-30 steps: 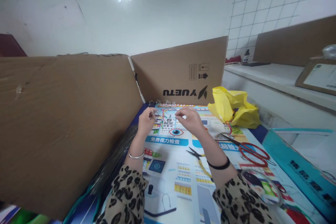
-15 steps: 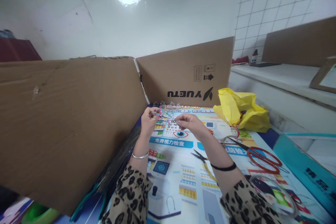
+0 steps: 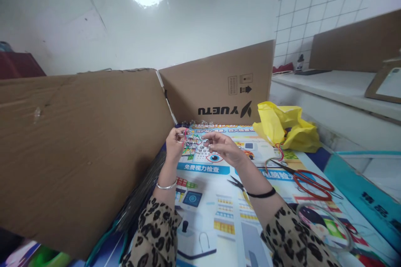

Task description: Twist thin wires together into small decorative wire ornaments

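My left hand (image 3: 175, 145) is raised above a printed poster (image 3: 216, 208) and pinches a small wire piece with pink and clear bits (image 3: 189, 138). My right hand (image 3: 223, 147) pinches the other end of the same piece, fingers closed. Both hands sit close together near the back of the work area. Both arms wear leopard-print sleeves; a silver bangle is on the left wrist, a black band on the right. Small pliers with yellow handles (image 3: 239, 190) lie on the poster just below my right forearm.
Cardboard walls (image 3: 81, 150) stand to the left and behind (image 3: 219, 85). A yellow plastic bag (image 3: 286, 127) sits at the back right, red-handled scissors (image 3: 308, 181) lie to the right, a clear ring (image 3: 324, 227) near my right sleeve. Dark thin rods (image 3: 140, 194) lie along the left wall.
My hands have drawn closer together and lifted slightly, still pinching the small wire piece. The view has shifted a little.
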Tool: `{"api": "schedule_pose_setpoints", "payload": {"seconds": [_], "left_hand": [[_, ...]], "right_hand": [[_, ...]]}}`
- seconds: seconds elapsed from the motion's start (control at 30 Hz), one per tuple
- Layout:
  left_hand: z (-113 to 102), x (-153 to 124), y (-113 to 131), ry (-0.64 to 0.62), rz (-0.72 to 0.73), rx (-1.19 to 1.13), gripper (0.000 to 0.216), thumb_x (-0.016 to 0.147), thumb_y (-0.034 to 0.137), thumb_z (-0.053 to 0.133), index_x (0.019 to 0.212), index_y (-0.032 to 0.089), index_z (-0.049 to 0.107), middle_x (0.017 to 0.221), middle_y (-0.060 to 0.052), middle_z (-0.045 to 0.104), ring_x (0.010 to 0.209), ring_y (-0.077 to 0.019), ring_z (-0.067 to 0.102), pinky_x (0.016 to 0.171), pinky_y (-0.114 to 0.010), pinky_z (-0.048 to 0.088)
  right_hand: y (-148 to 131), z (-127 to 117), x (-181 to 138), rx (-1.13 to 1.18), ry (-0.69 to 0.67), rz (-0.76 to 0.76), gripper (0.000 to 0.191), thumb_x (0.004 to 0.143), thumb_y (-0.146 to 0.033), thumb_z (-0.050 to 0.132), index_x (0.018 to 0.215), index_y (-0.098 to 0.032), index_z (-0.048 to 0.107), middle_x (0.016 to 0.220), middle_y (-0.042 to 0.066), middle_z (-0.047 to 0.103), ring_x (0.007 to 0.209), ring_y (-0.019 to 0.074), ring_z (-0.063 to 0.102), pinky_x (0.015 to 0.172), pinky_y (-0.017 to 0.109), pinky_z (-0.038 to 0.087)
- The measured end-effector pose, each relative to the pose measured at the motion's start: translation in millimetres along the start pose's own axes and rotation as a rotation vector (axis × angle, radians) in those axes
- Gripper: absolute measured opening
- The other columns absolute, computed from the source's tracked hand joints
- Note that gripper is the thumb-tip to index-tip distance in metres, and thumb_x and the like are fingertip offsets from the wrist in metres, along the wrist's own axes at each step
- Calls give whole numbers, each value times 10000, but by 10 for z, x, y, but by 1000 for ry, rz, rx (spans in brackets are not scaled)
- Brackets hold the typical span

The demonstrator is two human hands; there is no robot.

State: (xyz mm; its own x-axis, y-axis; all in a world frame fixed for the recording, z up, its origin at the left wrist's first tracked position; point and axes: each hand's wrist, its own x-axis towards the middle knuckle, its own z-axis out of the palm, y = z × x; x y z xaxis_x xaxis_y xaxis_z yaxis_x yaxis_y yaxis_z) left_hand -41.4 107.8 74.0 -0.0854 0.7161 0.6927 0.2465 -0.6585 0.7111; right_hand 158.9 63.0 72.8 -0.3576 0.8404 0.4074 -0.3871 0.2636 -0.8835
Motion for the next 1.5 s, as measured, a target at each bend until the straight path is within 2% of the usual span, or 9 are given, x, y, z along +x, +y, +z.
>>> {"api": "schedule_pose_setpoints", "payload": {"seconds": [0.23, 0.43, 0.53, 0.6, 0.73, 0.83, 1.0, 1.23, 1.5], "left_hand": [[-7, -2, 26, -26, 21, 14, 188, 661, 100, 520, 677, 201, 363, 927, -27, 654, 857, -141, 610, 684, -247, 470], [-10, 0, 13, -49, 28, -3, 205, 632, 79, 508, 673, 205, 352, 923, -22, 658, 798, -135, 609, 647, -239, 458], [-29, 10, 13, -8, 54, 30, 212, 613, 56, 497, 666, 205, 357, 908, -15, 655, 819, -136, 606, 685, -242, 457], [-40, 17, 21, 28, 64, 72, 201, 619, 56, 490, 661, 206, 364, 905, -13, 652, 850, -135, 602, 728, -244, 455], [-44, 19, 40, 85, 61, 163, 177, 647, 79, 484, 658, 209, 364, 909, -8, 657, 808, -123, 597, 691, -223, 446], [-43, 13, 46, 122, 76, 221, 164, 668, 86, 479, 664, 211, 373, 916, -4, 658, 748, -112, 583, 664, -215, 435], [-59, 14, 33, 184, 91, 246, 196, 645, 58, 492, 674, 216, 379, 914, 1, 654, 789, -121, 588, 693, -216, 432], [-34, -9, 79, 164, 117, 218, 185, 684, 81, 495, 679, 216, 369, 932, -8, 656, 750, -120, 586, 671, -226, 432], [29, -56, 126, 189, 198, 243, 181, 729, 81, 493, 690, 216, 379, 946, -30, 656, 898, -141, 608, 771, -246, 453]], "right_hand": [[-16, -10, -17, -35, -58, 62, 375, 629, -273, 723, 990, -218, 640, 877, 25, 633, 799, 139, 568, 665, 262, 460], [101, -35, 29, -17, 109, 93, 219, 698, -357, 657, 820, -176, 648, 696, 15, 635, 616, 107, 560, 585, 254, 423], [135, -71, 61, -5, 295, 10, 195, 684, -330, 656, 807, -182, 627, 623, -16, 593, 548, 92, 510, 528, 236, 385], [128, -81, 70, -49, 358, -60, 150, 681, -306, 645, 765, -183, 623, 591, -27, 564, 526, 87, 475, 515, 235, 371], [92, -36, 59, -239, 254, -63, 150, 690, -294, 619, 786, -188, 663, 609, -22, 570, 540, 93, 463, 539, 250, 377], [91, 30, 54, -361, 159, -62, 173, 692, -283, 608, 824, -201, 685, 729, 5, 627, 624, 116, 515, 594, 267, 404], [110, 116, 59, -508, 27, -140, 147, 689, -211, 561, 726, -212, 704, 792, 33, 635, 754, 156, 573, 694, 296, 434], [165, 141, 85, -375, 212, -4, 175, 674, -313, 620, 801, -194, 629, 578, -32, 554, 507, 98, 487, 491, 239, 385], [111, 168, 71, -216, 245, 133, 301, 654, -439, 665, 769, -161, 647, 411, -70, 441, 362, 49, 318, 363, 199, 234]]}}
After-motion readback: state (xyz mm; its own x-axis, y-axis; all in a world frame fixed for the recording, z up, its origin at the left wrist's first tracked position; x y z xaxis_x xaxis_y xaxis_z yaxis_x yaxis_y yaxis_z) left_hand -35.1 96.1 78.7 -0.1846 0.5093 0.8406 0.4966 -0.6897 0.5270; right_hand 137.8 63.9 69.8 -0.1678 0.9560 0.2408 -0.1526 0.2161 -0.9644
